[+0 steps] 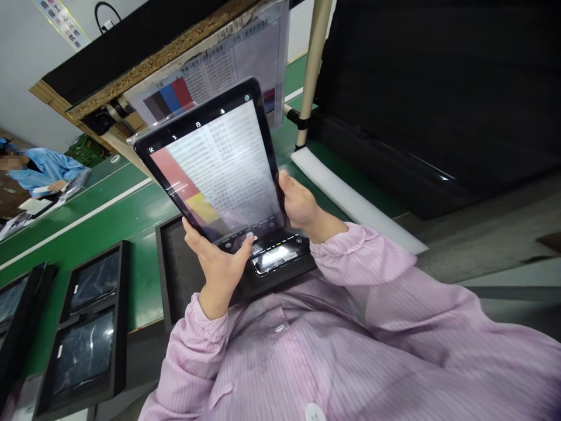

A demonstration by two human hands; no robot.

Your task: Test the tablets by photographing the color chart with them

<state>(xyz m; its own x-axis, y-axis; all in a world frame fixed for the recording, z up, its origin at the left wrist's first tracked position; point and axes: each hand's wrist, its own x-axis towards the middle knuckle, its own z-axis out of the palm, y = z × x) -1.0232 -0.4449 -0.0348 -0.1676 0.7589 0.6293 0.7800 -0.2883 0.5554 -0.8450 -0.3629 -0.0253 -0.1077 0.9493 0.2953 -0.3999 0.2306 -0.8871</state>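
Tablet held up in both hands, its lit screen showing a page of print

The tablet [223, 169] is a slim, rectangular device with a black border and rounded corners. Its screen glows with a pale, slightly blurred view of printed text lines, flanked on the left by red, yellow and darker blocks. Small white icons run along the upper border; camera-style controls sit along the lower one.

It is held upright in portrait, screen facing the wearer. Its long axis rises from the lower edge near the body and leans up to the left, so the top edge points forward towards a printed sheet [258, 52] with colour blocks, fixed below a board edge.

The tablet is raised in front of the wearer's chest, above a green surface [144, 280]. The left hand [214, 257] pinches its lower left corner, thumb on the front near the controls. The right hand [300, 204] is curled closed around the right edge; its fingers behind are hidden.

Just under the tablet's lower edge shows another lit device [276, 259]. A black tray [121, 327] with dark panels stands to the left, and a white foam strip [355, 196] lies to the right.
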